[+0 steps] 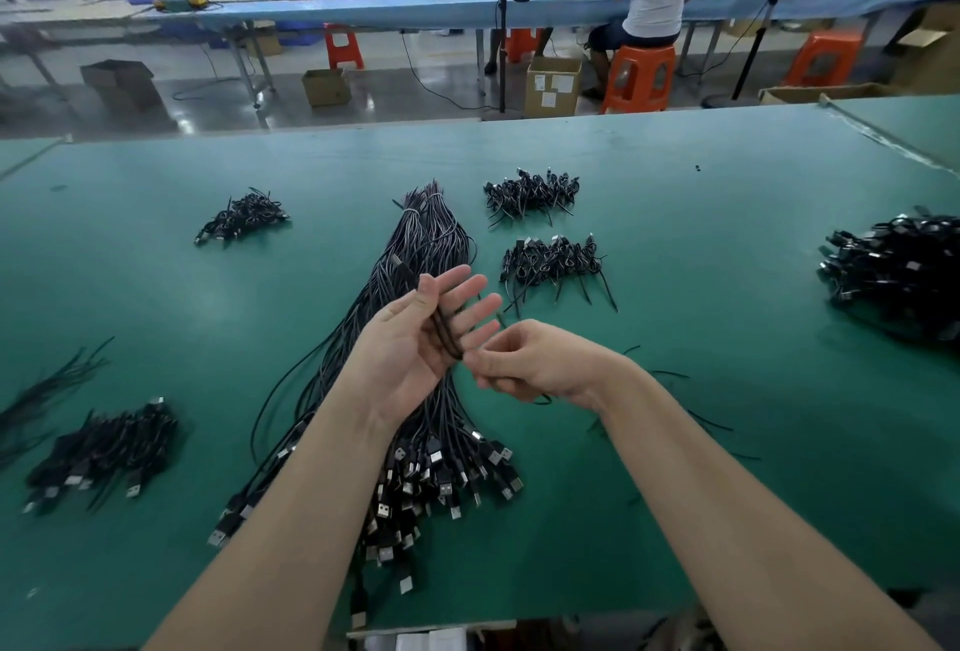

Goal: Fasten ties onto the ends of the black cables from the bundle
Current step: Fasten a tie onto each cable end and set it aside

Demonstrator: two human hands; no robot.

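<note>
A long bundle of black cables [415,255] lies down the middle of the green table [701,213], its USB plugs [441,489] fanned out near the front edge. My left hand [415,343] is raised palm up above the bundle, fingers straight, with a folded black cable [444,333] lying across palm and fingers. My right hand [530,362] sits just to its right, fingers curled, pinching the lower end of that cable. A thin black tie hangs under the right hand [543,400].
Piles of coiled, tied cables lie at back left [241,216], back centre [530,193], centre right [556,260], far right [898,271] and front left [104,453]. Loose black ties [696,416] are scattered right of my right arm. People sit at benches beyond.
</note>
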